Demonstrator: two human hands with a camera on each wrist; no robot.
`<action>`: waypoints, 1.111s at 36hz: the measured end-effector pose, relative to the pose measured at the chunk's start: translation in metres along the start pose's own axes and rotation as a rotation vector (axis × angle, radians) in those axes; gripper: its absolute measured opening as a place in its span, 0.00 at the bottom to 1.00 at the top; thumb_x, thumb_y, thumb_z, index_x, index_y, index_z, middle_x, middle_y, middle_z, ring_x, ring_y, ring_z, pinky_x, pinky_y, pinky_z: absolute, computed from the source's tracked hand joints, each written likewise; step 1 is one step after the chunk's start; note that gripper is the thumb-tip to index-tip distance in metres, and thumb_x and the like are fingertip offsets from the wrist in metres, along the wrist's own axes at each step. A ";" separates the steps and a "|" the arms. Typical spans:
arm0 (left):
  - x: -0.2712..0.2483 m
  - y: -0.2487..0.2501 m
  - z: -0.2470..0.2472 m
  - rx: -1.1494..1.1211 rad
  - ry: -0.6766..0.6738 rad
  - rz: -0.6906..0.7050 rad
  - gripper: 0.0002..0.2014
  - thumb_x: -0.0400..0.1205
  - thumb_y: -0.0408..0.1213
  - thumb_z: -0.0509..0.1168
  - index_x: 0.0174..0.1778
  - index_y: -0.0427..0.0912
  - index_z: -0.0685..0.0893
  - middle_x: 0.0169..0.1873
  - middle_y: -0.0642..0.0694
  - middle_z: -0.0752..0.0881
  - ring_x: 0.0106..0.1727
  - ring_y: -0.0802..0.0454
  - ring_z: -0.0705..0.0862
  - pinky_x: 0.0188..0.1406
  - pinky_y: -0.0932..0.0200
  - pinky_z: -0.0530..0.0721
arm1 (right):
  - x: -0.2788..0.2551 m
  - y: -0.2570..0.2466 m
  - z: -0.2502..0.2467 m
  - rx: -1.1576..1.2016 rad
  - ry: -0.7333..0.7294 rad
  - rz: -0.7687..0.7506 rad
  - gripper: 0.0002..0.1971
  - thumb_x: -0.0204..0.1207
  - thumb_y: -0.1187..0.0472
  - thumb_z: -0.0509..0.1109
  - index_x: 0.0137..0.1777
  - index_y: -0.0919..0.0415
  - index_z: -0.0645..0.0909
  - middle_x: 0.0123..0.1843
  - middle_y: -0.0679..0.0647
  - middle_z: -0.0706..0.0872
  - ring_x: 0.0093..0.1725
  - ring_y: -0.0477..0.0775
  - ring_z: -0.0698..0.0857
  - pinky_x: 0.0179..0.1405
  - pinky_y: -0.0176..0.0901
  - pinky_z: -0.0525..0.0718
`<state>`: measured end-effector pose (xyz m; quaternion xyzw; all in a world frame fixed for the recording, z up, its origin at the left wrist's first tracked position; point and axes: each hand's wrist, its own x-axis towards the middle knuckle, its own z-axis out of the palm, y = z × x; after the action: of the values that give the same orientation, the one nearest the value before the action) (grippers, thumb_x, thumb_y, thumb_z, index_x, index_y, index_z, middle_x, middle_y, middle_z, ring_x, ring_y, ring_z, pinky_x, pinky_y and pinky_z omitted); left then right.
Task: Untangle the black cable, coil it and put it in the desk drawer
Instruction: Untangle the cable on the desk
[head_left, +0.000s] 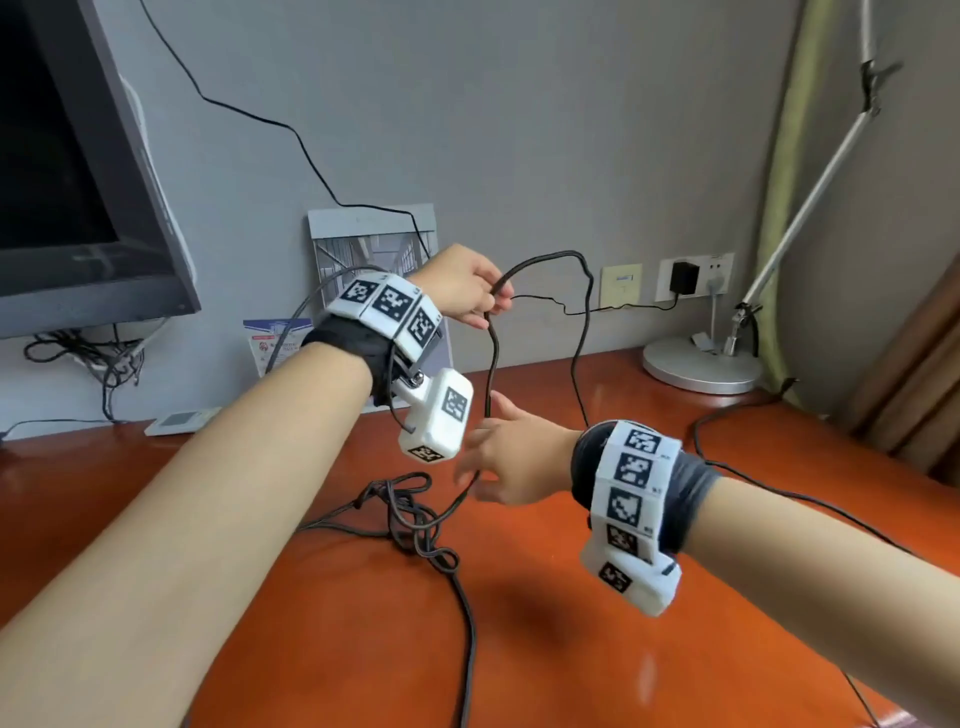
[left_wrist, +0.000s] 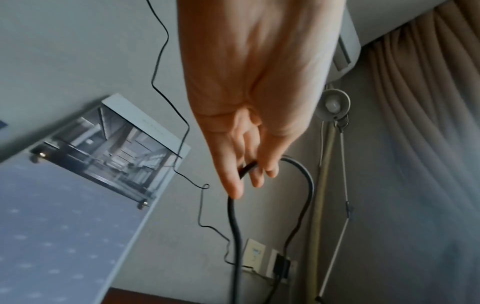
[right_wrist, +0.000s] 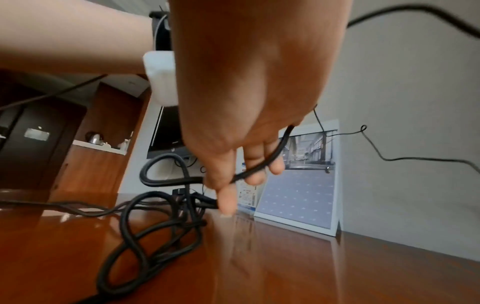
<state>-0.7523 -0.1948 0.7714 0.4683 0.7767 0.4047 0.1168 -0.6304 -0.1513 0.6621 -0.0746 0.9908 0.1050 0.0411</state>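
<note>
The black cable lies partly as a tangle (head_left: 413, 519) on the red-brown desk (head_left: 571, 654); the right wrist view shows the knotted loops (right_wrist: 161, 222) close up. My left hand (head_left: 467, 291) is raised above the desk and pinches a strand, so a tall loop (left_wrist: 310, 185) arches to its right. Thumb and fingers (left_wrist: 233, 183) close on the cable there. My right hand (head_left: 511, 462) is lower, just right of the tangle. The hanging strand (right_wrist: 272, 158) runs across its loosely curled fingers. No drawer is in view.
A dark monitor (head_left: 78, 182) stands at the back left with bundled wires under it. A desk calendar (head_left: 374, 244) leans on the wall. A lamp base (head_left: 701, 364) sits at the back right, near a wall socket with a charger (head_left: 683, 278). A thin wire runs along the wall.
</note>
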 end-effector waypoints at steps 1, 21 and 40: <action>-0.002 -0.002 -0.001 -0.006 0.019 0.010 0.14 0.82 0.19 0.57 0.58 0.35 0.82 0.50 0.44 0.84 0.52 0.53 0.83 0.35 0.67 0.86 | 0.000 0.000 0.003 -0.104 -0.015 -0.004 0.15 0.84 0.51 0.57 0.66 0.49 0.80 0.66 0.51 0.78 0.72 0.54 0.68 0.78 0.67 0.35; -0.089 -0.103 0.038 0.002 -0.291 -0.156 0.07 0.83 0.37 0.64 0.51 0.51 0.72 0.54 0.41 0.83 0.50 0.55 0.79 0.46 0.61 0.78 | -0.011 0.063 -0.002 0.892 0.671 0.406 0.19 0.86 0.66 0.54 0.33 0.53 0.75 0.26 0.51 0.71 0.26 0.51 0.69 0.28 0.40 0.68; -0.103 -0.100 0.043 -0.369 0.067 -0.163 0.08 0.80 0.24 0.66 0.54 0.34 0.83 0.42 0.45 0.87 0.26 0.58 0.85 0.15 0.68 0.76 | -0.059 0.124 0.026 0.733 0.635 1.000 0.15 0.83 0.63 0.58 0.55 0.72 0.84 0.46 0.64 0.83 0.38 0.57 0.75 0.39 0.44 0.70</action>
<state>-0.7362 -0.2809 0.6499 0.3609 0.7281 0.5448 0.2069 -0.5905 -0.0172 0.6673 0.3821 0.8420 -0.2569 -0.2811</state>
